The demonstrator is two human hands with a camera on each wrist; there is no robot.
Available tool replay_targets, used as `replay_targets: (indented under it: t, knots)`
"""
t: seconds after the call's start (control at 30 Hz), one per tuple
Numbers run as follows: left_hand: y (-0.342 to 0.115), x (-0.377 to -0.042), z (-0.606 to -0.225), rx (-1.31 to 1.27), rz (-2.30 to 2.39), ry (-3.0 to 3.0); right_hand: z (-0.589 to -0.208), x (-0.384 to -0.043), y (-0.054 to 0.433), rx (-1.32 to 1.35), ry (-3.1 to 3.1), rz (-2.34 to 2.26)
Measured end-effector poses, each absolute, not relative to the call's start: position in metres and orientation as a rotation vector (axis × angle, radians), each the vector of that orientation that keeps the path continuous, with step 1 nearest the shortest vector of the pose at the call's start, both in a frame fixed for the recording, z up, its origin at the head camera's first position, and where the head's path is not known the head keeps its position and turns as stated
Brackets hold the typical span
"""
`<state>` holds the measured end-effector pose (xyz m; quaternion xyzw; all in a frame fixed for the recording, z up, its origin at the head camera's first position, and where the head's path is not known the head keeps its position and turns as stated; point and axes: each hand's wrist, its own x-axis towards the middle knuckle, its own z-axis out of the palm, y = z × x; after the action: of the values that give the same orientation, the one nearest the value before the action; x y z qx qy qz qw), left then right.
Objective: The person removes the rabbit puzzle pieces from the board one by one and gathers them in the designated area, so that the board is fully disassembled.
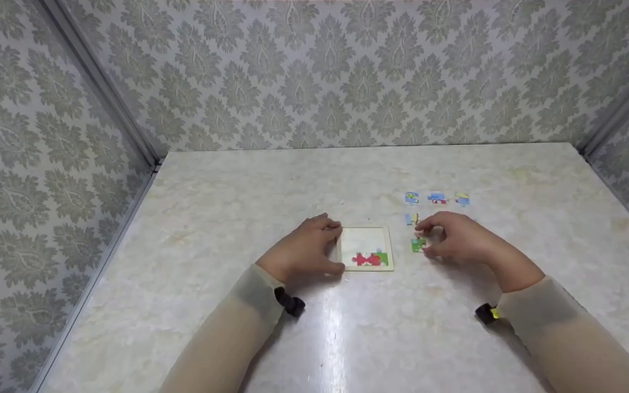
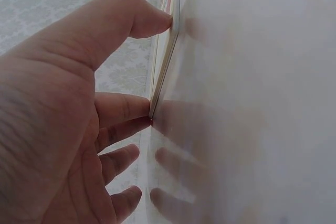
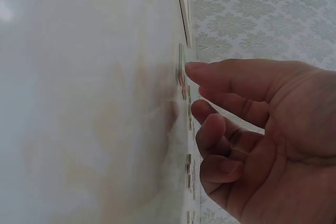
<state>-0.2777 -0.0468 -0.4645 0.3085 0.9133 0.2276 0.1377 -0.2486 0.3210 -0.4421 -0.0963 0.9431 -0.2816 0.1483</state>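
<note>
A square wooden puzzle tray (image 1: 365, 227) lies on the table, with red pieces (image 1: 366, 259) and a green piece (image 1: 383, 257) along its lower edge. My left hand (image 1: 303, 248) holds the tray's left side, thumb at the near corner and fingertips at the far one. To the right of the tray, my right hand (image 1: 459, 237) hovers low over a loose green puzzle piece (image 1: 417, 245), fingers loosely bent. Its thumb (image 3: 202, 72) is right beside that piece; whether they touch is unclear. Beyond the index finger lies a blue and yellow piece (image 1: 411, 219).
Farther back on the table (image 1: 271, 185) lies a row of loose pieces: a blue one with green (image 1: 411, 197), a blue and red one (image 1: 437, 197) and a blue and yellow one (image 1: 462, 198). Patterned walls (image 1: 331, 76) border the table at the back and sides.
</note>
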Motion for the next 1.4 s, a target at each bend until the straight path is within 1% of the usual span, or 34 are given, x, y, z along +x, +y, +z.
replay_targets:
  t: [0.37,0.6,0.8,1.03,1.17,1.4]
  knots:
    - [-0.046,-0.278,-0.464,0.911,0.650,2.643,-0.436,-0.240,0.307,-0.334,2.650,-1.132]
    - [-0.046,-0.278,-0.461,0.918,0.640,2.641,-0.437,-0.236,0.294,-0.363,2.665,-1.178]
    - [-0.046,-0.279,-0.462,0.911,0.635,2.646,-0.444,-0.233,0.268,-0.425,2.563,-1.231]
    - [-0.044,-0.280,-0.464,0.931,0.638,2.654,-0.452,-0.229,0.237,-0.590,2.589,-0.976]
    - [-0.043,-0.280,-0.465,0.941,0.623,2.658,-0.456,-0.226,0.227,-0.595,2.632,-0.842]
    - [-0.046,-0.280,-0.463,0.962,0.599,2.660,-0.464,-0.223,0.219,-0.601,2.662,-0.850]
